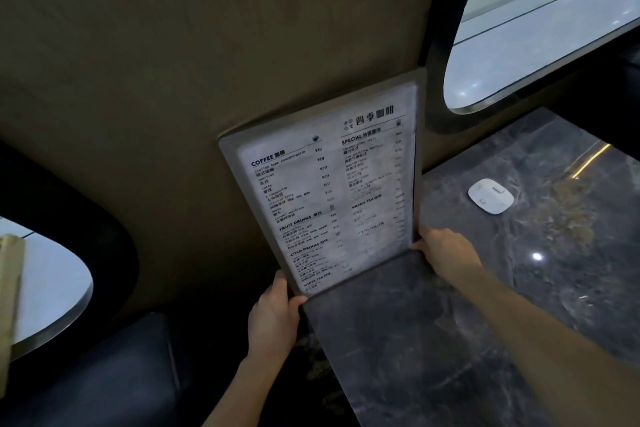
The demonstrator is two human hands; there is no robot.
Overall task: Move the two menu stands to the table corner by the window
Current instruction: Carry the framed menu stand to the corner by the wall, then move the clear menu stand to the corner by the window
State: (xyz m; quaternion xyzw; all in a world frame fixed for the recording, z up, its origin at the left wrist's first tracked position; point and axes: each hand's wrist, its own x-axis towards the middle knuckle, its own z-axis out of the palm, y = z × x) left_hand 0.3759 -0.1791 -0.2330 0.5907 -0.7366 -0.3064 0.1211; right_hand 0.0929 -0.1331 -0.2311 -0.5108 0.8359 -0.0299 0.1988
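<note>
A large grey menu stand [332, 184] with printed drink lists stands upright at the near-left edge of the dark marble table [433, 340], close against the beige wall. My left hand [273, 315] grips its lower left corner. On the lower right edge, my right hand [446, 250] holds the frame with fingers around it. Only one menu stand is in view. The window [540, 28] sits above the table's far side.
A small white rounded device [491, 196] lies on the table beyond the menu. A dark padded seat [114, 378] is below left, and another pale table [45, 284] with a wooden item shows at the left edge.
</note>
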